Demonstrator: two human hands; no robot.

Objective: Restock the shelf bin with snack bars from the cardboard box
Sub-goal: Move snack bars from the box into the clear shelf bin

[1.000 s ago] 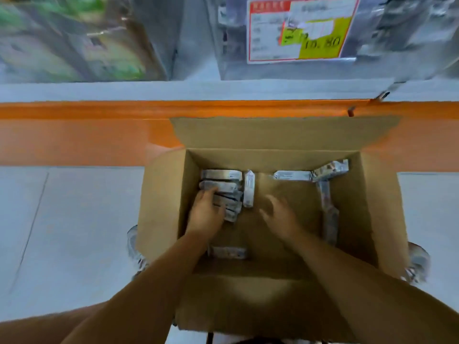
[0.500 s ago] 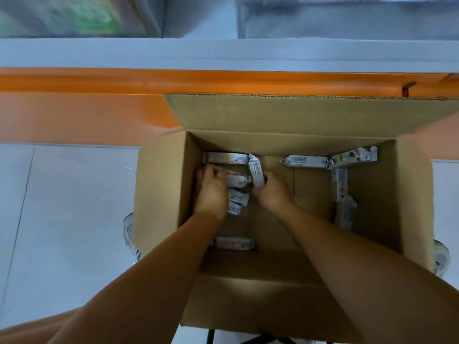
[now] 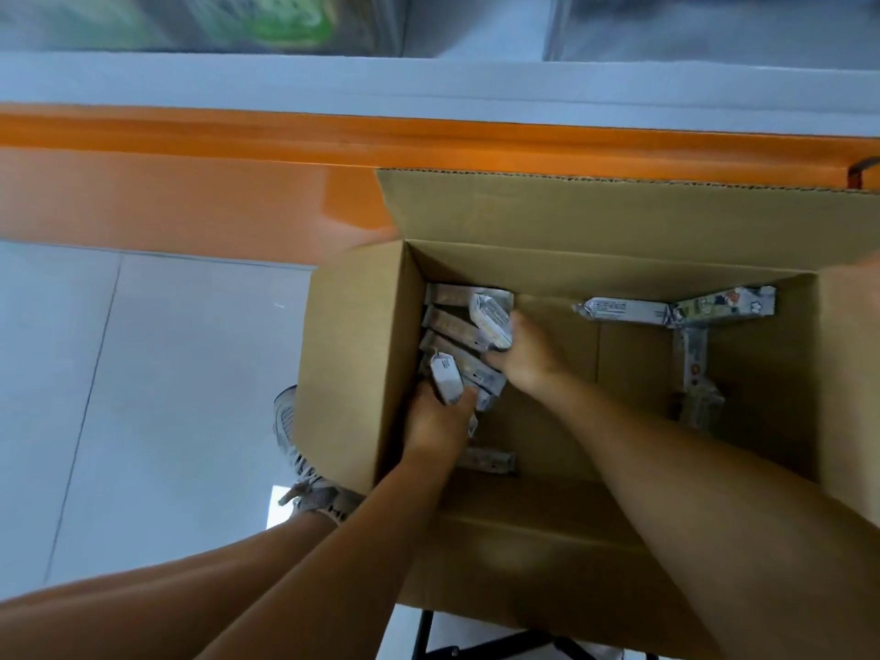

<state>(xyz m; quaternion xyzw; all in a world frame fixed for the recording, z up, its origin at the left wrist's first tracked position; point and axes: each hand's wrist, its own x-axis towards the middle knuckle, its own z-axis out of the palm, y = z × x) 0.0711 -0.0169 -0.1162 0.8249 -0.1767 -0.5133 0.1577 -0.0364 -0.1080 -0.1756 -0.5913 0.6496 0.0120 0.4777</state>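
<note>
An open cardboard box fills the middle and right of the view. Both hands are inside it at the left rear corner. My left hand grips a silver-wrapped snack bar that stands up from its fingers. My right hand grips another snack bar, tilted up at the pile's right side. Between them lies a stack of several snack bars. More bars lie along the rear wall and the right side. One bar lies flat near my left wrist. The shelf bin is not in view.
An orange shelf edge runs across just behind the box, with a pale ledge and blurred goods above it. Grey floor tiles lie to the left. My shoe shows beside the box's left wall. A dark stand leg sits under the box.
Both hands have closed on bars at the left pile and begun to lift them. The camera has shifted, so the box now sits further right in view.
</note>
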